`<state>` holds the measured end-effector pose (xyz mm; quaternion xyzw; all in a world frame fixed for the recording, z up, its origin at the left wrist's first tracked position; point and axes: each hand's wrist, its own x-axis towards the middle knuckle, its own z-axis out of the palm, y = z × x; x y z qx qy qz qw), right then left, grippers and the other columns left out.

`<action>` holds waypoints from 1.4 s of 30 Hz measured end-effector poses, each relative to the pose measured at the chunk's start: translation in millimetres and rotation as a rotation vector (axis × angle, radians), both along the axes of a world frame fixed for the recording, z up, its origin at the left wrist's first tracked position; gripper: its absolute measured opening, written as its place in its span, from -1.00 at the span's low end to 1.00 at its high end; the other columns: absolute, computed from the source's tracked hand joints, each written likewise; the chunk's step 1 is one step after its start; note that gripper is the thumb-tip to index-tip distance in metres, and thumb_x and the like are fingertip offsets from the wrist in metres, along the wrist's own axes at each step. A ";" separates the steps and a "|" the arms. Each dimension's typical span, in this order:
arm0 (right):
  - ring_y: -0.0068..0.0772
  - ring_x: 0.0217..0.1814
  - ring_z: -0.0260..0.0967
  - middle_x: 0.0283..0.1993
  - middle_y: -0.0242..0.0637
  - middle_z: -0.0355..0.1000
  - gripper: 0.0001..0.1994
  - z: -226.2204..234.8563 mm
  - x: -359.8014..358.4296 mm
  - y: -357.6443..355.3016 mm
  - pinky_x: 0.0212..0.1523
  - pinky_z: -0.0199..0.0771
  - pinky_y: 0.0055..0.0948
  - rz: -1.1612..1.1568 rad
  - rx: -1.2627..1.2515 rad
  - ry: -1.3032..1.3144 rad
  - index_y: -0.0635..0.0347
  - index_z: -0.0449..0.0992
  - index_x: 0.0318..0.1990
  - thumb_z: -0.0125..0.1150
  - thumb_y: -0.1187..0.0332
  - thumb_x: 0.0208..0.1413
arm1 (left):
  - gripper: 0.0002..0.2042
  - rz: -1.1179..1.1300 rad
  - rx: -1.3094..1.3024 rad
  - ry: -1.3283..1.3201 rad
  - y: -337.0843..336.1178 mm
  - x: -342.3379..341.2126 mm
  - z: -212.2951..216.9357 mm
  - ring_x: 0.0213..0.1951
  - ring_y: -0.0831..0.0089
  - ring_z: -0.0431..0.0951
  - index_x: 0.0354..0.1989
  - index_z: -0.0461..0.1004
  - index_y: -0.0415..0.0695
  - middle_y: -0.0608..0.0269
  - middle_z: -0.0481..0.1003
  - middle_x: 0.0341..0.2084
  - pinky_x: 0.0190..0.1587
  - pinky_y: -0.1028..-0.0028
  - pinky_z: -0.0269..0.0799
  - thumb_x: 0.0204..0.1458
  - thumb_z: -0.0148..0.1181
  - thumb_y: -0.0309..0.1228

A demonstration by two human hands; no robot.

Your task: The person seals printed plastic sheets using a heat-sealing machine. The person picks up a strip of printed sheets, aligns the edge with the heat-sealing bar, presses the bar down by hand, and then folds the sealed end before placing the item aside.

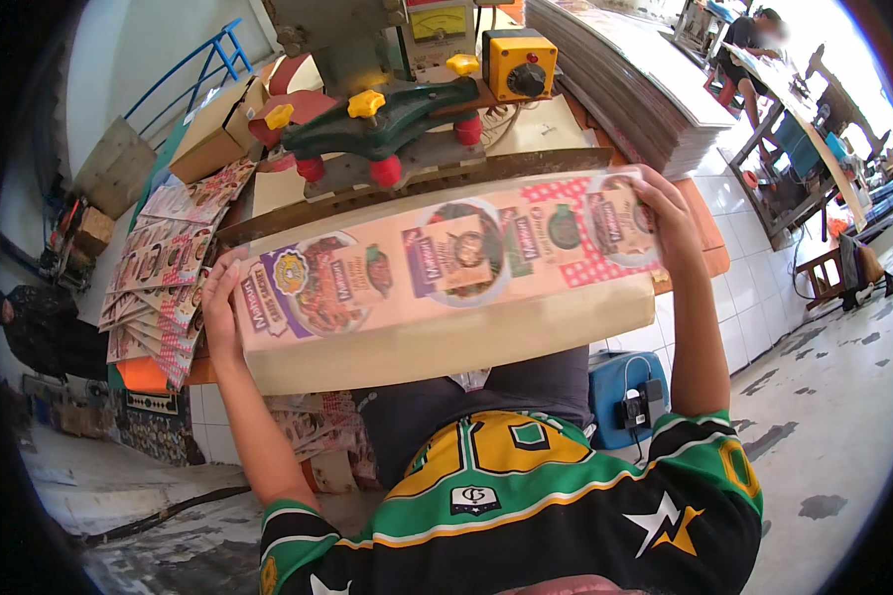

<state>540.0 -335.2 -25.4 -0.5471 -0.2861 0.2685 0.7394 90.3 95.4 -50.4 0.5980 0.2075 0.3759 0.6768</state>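
Note:
A long printed sheet (pixel 446 260) with food pictures, peach-coloured with red checks, stretches between my two hands in front of the machine. My left hand (pixel 224 309) grips its left end, with the fingers at the edge. At the far end, my right hand (pixel 673 220) is closed on the right edge, some of its fingers behind the sheet. The print is a little blurred. Directly under the sheet is a long cream-coloured board (pixel 466 347), its near part showing below the sheet's lower edge.
The machine's dark green bracket (pixel 387 124) with yellow knobs and red feet stands just beyond the sheet. A yellow control box (pixel 519 65) is beside it. Printed sheets (pixel 169 263) lie piled at left, near a cardboard box (pixel 213 134). Tall stacked boards (pixel 625 84) stand right; a person (pixel 754 50) sits beyond.

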 end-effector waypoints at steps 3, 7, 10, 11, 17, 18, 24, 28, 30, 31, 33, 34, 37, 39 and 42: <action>-0.55 -0.05 0.57 0.00 -0.25 0.58 -0.70 -15.8 6.8 22.6 -0.02 0.60 -0.54 0.157 0.030 0.060 0.35 0.49 0.12 0.06 0.36 0.34 | -0.74 0.047 -0.047 -0.003 10.0 6.1 -9.0 -0.26 0.51 0.66 0.05 0.48 -0.28 0.20 0.62 -0.22 -0.17 0.56 0.59 0.34 0.08 -0.36; -0.53 -0.05 0.59 0.03 -0.20 0.58 -0.68 -31.9 4.7 50.6 -0.04 0.62 -0.54 0.217 -0.004 0.082 0.36 0.51 0.12 0.05 0.37 0.33 | -0.74 0.102 -0.108 -0.007 35.7 -9.2 -50.8 -0.26 0.49 0.66 0.00 0.49 -0.27 0.17 0.62 -0.24 -0.18 0.51 0.61 0.36 0.08 -0.31; -0.55 -0.05 0.58 0.03 -0.22 0.59 -0.68 -46.9 9.9 56.3 -0.04 0.61 -0.55 0.189 -0.060 0.059 0.35 0.53 0.10 0.04 0.37 0.33 | -0.72 0.112 -0.080 0.032 33.9 -10.2 -54.5 -0.27 0.49 0.66 -0.01 0.46 -0.26 0.16 0.61 -0.25 -0.21 0.48 0.62 0.38 0.05 -0.25; -0.56 -0.06 0.58 0.03 -0.22 0.59 -0.68 -57.2 15.3 58.6 -0.04 0.60 -0.56 0.165 -0.083 0.053 0.34 0.54 0.10 0.03 0.37 0.33 | -0.72 0.103 -0.083 0.028 35.3 -10.1 -54.2 -0.27 0.49 0.66 -0.01 0.45 -0.26 0.16 0.61 -0.25 -0.21 0.49 0.63 0.38 0.05 -0.25; -0.66 -0.15 0.55 -0.14 -0.36 0.59 -0.77 -65.4 12.8 58.9 -0.11 0.57 -0.60 0.225 -0.053 0.095 0.22 0.56 -0.03 0.11 0.25 0.41 | -0.73 0.068 -0.131 0.042 29.6 -4.9 -45.5 -0.30 0.47 0.68 -0.02 0.44 -0.24 0.13 0.62 -0.26 -0.25 0.48 0.64 0.41 0.03 -0.25; -0.67 -0.17 0.55 -0.14 -0.36 0.59 -0.78 -66.1 11.8 59.2 -0.14 0.57 -0.62 0.233 -0.041 0.116 0.21 0.54 -0.05 0.11 0.25 0.41 | -0.71 0.088 -0.143 0.021 27.1 -4.2 -45.2 -0.35 0.43 0.69 -0.06 0.46 -0.31 0.05 0.64 -0.28 -0.28 0.51 0.64 0.39 0.05 -0.27; -0.68 -0.19 0.56 -0.15 -0.37 0.60 -0.79 -68.3 15.1 59.9 -0.16 0.59 -0.63 0.237 -0.032 0.080 0.18 0.52 -0.09 0.12 0.23 0.43 | -0.72 0.102 -0.112 0.029 19.8 -1.7 -40.1 -0.38 0.49 0.66 -0.12 0.46 -0.28 0.11 0.62 -0.33 -0.29 0.53 0.62 0.40 0.04 -0.26; -0.68 -0.18 0.56 -0.16 -0.36 0.60 -0.81 -70.8 17.3 56.5 -0.17 0.59 -0.64 0.258 -0.008 0.105 0.17 0.52 -0.11 0.13 0.24 0.42 | -0.74 0.068 -0.061 0.038 23.2 -2.5 -40.9 -0.39 0.52 0.65 -0.14 0.46 -0.26 0.16 0.61 -0.35 -0.30 0.55 0.60 0.38 0.06 -0.26; -0.67 -0.18 0.56 -0.15 -0.36 0.59 -0.81 -67.5 14.0 57.0 -0.17 0.60 -0.63 0.270 0.007 0.113 0.17 0.51 -0.12 0.13 0.25 0.42 | -0.76 0.075 -0.052 0.071 31.0 -12.8 -47.8 -0.37 0.56 0.63 -0.13 0.46 -0.20 0.25 0.58 -0.37 -0.28 0.56 0.58 0.40 0.04 -0.26; -0.67 -0.19 0.56 -0.15 -0.36 0.59 -0.82 -66.5 14.4 55.9 -0.17 0.60 -0.63 0.267 0.011 0.115 0.17 0.51 -0.12 0.13 0.25 0.42 | -0.77 0.070 -0.051 0.085 31.7 -10.4 -48.2 -0.36 0.58 0.62 -0.12 0.45 -0.18 0.29 0.56 -0.37 -0.27 0.56 0.57 0.40 0.04 -0.25; -0.64 -0.18 0.57 -0.14 -0.33 0.59 -0.80 -73.1 19.2 55.6 -0.16 0.61 -0.61 0.238 -0.011 0.105 0.19 0.52 -0.11 0.11 0.25 0.42 | -0.76 0.082 -0.068 0.077 29.8 -4.9 -51.4 -0.39 0.59 0.61 -0.15 0.46 -0.17 0.30 0.57 -0.39 -0.29 0.58 0.55 0.39 0.06 -0.23; -0.63 -0.18 0.58 -0.13 -0.32 0.59 -0.79 -72.1 19.6 55.5 -0.16 0.62 -0.60 0.215 -0.031 0.095 0.20 0.53 -0.09 0.11 0.24 0.42 | -0.76 0.073 -0.062 0.070 29.8 -4.6 -50.5 -0.39 0.59 0.61 -0.15 0.46 -0.18 0.30 0.57 -0.39 -0.30 0.58 0.55 0.39 0.06 -0.23; -0.59 -0.17 0.60 -0.12 -0.31 0.61 -0.74 -64.3 13.2 56.3 -0.13 0.62 -0.57 0.201 -0.038 0.146 0.23 0.57 -0.01 0.14 0.23 0.38 | -0.74 0.054 -0.067 0.066 37.9 -9.0 -54.7 -0.38 0.57 0.63 -0.16 0.47 -0.19 0.25 0.60 -0.36 -0.30 0.58 0.57 0.38 0.09 -0.21; -0.56 -0.18 0.61 -0.12 -0.30 0.62 -0.70 -52.1 2.4 55.7 -0.12 0.63 -0.56 0.219 -0.054 0.186 0.26 0.58 0.05 0.16 0.23 0.36 | -0.75 0.051 -0.078 0.048 42.1 -16.8 -59.0 -0.38 0.53 0.65 -0.16 0.48 -0.19 0.20 0.63 -0.34 -0.30 0.57 0.59 0.35 0.15 -0.21; -0.55 -0.21 0.62 -0.13 -0.27 0.63 -0.65 -42.9 -2.1 50.7 -0.14 0.64 -0.55 0.245 -0.118 0.209 0.30 0.57 0.12 0.17 0.23 0.34 | -0.74 0.087 -0.044 0.059 29.5 -2.5 -53.0 -0.37 0.56 0.64 -0.15 0.48 -0.17 0.22 0.63 -0.33 -0.30 0.58 0.58 0.36 0.14 -0.19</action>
